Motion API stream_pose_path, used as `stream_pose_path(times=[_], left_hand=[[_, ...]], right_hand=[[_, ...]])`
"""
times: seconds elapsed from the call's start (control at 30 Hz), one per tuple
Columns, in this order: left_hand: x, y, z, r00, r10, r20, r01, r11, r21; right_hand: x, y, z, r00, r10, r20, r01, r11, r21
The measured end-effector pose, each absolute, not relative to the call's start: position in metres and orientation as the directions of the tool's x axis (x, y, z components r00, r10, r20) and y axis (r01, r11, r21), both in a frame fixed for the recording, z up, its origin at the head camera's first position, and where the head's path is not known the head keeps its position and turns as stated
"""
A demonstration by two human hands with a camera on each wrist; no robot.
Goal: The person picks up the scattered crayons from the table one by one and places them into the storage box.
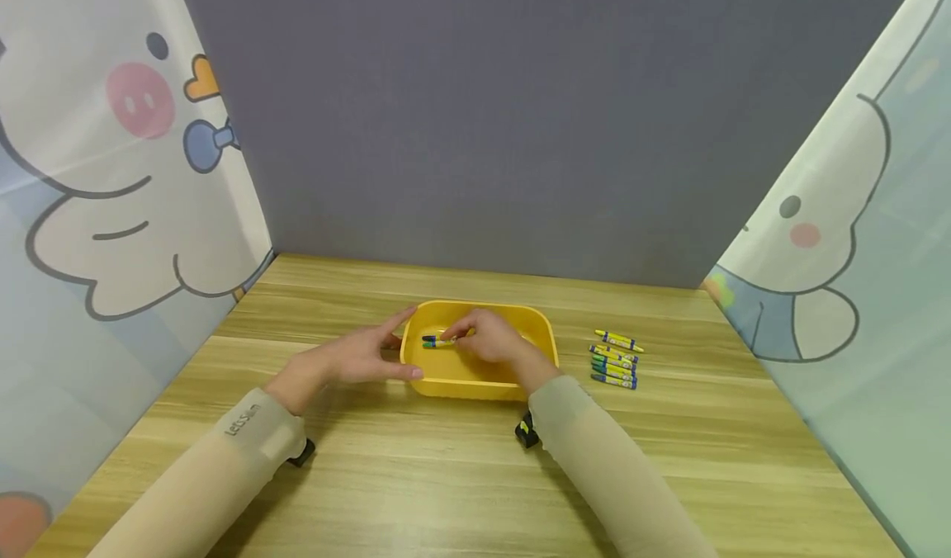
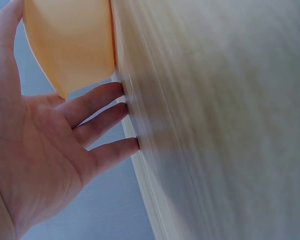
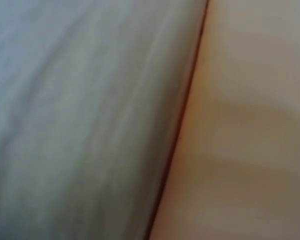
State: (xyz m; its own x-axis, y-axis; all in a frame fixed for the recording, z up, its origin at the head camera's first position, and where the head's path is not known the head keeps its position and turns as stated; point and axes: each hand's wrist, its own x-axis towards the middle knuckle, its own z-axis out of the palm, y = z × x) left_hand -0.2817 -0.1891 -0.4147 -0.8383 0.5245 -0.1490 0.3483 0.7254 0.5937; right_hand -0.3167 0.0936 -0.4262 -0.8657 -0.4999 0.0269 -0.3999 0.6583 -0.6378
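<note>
A yellow plastic bin (image 1: 461, 389) stands on the wooden table. My left hand (image 1: 364, 354) is at its left end, fingers spread and fairly straight, with the thumb and index finger touching the rim. In the left wrist view, the other fingers of that hand (image 2: 50, 135) reach down to the tabletop beside the bin wall (image 2: 72, 45). Inside the bin, my right hand (image 1: 490, 339) has its fingers curled and pinches the right end of a green-tipped crayon (image 1: 431, 345). A dark-blue-tipped crayon (image 1: 428, 338) lies alongside it. The right wrist view shows only the bin's outer wall (image 3: 250, 100) and table.
To the right of the bin lie several crayons (image 1: 615, 368) in a close row, with a yellow crayon (image 1: 620, 342) slanted behind them. A grey panel (image 1: 483, 129) rises at the table's back. Cartoon-printed curtains (image 1: 134, 211) border both sides.
</note>
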Motion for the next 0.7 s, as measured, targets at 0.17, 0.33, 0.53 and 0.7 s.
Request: stream_pose_path(times=[0.17, 0.33, 0.53, 0.7], left_hand=[[-0.2835, -0.1893, -0.4179, -0.839, 0.524, -0.146, 0.347, 0.722, 0.598], [-0.2839, -0.1906, -0.4188, -0.838, 0.528, -0.137, 0.358, 0.723, 0.591], [-0.2837, -0.191, -0.4187, -0.835, 0.533, -0.134, 0.364, 0.719, 0.592], [-0.2837, -0.1903, -0.4176, -0.834, 0.534, -0.138, 0.362, 0.718, 0.594]], right_hand=[[-0.3181, 0.0936, -0.4289, -0.859, -0.512, 0.022, -0.421, 0.681, -0.598], [-0.3182, 0.0914, -0.4291, -0.861, -0.508, 0.011, -0.416, 0.691, -0.591], [-0.3171, 0.0897, -0.4285, -0.87, -0.492, -0.003, -0.395, 0.703, -0.591], [-0.3144, 0.0912, -0.4229, -0.877, -0.481, 0.009, -0.372, 0.667, -0.645]])
